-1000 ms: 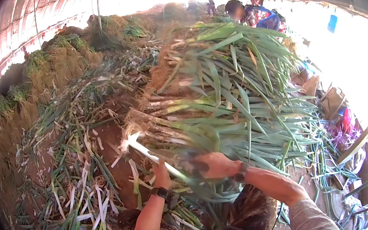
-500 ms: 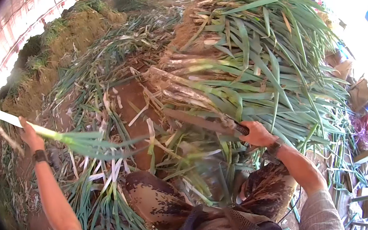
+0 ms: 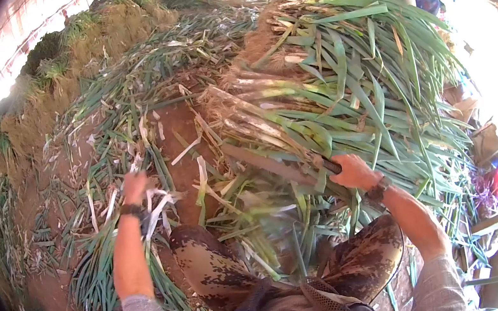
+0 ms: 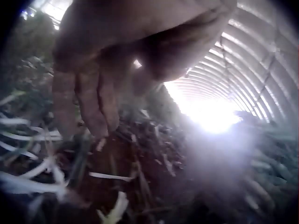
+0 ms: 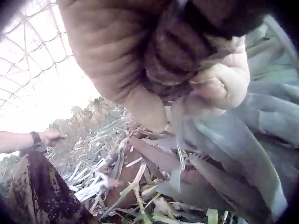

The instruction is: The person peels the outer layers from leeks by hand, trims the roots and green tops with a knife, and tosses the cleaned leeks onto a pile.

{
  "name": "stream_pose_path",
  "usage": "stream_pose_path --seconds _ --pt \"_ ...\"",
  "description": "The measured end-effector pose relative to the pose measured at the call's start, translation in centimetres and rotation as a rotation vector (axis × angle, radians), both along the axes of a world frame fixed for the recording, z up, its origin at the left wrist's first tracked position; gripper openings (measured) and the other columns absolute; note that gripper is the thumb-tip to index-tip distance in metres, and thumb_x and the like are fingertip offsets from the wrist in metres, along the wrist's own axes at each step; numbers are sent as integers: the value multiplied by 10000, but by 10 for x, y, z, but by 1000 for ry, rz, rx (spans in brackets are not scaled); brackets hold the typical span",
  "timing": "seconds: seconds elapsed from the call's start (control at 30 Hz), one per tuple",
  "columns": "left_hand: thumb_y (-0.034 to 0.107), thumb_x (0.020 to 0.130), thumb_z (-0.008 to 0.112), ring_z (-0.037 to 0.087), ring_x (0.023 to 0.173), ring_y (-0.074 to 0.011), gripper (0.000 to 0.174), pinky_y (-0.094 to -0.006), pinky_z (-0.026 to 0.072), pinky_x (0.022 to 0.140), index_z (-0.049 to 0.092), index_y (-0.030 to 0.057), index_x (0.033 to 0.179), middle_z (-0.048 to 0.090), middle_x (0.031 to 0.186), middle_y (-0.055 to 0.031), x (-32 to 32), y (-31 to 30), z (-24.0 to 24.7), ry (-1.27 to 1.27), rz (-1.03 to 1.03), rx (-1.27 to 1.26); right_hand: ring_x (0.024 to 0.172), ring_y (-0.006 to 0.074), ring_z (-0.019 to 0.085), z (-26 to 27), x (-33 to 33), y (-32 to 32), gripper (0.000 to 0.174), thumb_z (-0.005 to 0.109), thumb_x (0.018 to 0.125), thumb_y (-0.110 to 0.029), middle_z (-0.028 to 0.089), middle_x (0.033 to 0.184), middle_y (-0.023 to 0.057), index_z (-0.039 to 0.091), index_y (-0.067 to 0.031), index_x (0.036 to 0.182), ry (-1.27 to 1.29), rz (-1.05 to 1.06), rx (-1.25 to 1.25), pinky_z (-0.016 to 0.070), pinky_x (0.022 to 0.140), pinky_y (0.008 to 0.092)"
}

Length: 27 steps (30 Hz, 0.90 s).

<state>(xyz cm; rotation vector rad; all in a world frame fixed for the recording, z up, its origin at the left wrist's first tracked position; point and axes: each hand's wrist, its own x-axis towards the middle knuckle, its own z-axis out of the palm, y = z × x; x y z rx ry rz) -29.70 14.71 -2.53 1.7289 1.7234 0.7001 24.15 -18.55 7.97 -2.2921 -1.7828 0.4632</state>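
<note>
My right hand is curled round the knife by its handle, blade pointing left against the leek pile; my left hand hangs loose, seemingly empty, over scraps

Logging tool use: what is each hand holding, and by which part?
The right hand grips a knife by its handle; the left hand holds nothing.
</note>
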Motion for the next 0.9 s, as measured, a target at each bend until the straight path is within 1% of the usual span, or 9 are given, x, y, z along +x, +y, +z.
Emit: stream_pose_path --seconds 0.13,0.17,0.27,0.33,0.47,0.53,0.63,0.7,0.9 --pt "274 989 535 693 851 -245 347 -383 597 632 621 -23 1148 691 1001 -146 156 -40 73 -447 -298 -255 927 432 633 -2 3 38 361 635 722 -240 680 939 222 675 -43 1021 -55 126 98 503 820 518" --pt "241 939 575 684 772 -196 298 -309 541 638 678 -33 994 701 863 -118 186 -51 82 -565 -345 -211 892 427 634 0 1 50 357 648 723 -248 678 910 219 677 -50 1019 -60 119 43 501 802 508" --pt "174 903 618 617 741 -152 235 -307 462 648 695 -38 835 688 795 -50 253 -52 70 -614 -459 -237 841 419 639 5 -3 81 352 654 720 -232 679 871 209 681 -64 1027 -102 160 14 499 777 505" --pt "172 907 618 627 745 -184 236 -336 469 652 670 -58 917 681 846 -74 281 -67 62 -406 -412 -92 927 430 635 15 -10 97 341 603 696 -178 679 937 223 681 -55 1005 -155 97 -40 505 805 515" --pt "270 950 589 671 923 -279 371 -435 578 747 574 -34 1163 643 1114 -180 318 -109 29 -1129 -349 -626 911 420 642 38 -16 114 317 608 702 -194 680 930 218 681 -67 983 -163 227 -163 508 791 515" --pt "253 953 587 653 1034 -286 337 -480 605 741 577 -17 1155 639 1120 -185 320 -144 25 -1244 -555 -676 910 412 644 40 -15 121 302 611 709 -210 681 934 210 679 -79 972 -132 131 -66 511 793 511" --pt "216 949 582 664 934 -267 274 -450 603 679 589 -3 1113 646 1025 -142 335 -186 18 -1206 -518 -777 906 419 640 31 -14 122 291 610 720 -221 681 931 205 671 -74 964 -163 327 -110 507 787 510" --pt "175 979 510 645 1030 -322 441 -451 608 790 432 -69 1338 577 1234 -223 341 -191 9 -1021 -366 -776 902 423 638 26 -14 118 289 612 719 -223 682 933 203 669 -73 960 -172 254 -97 502 782 512" --pt "136 957 533 651 959 -279 347 -429 601 745 502 -36 1256 608 1191 -169 369 -128 -65 -1088 -162 -563 874 429 636 36 10 81 271 626 714 -198 675 894 210 660 -73 952 -163 228 -196 492 761 513"
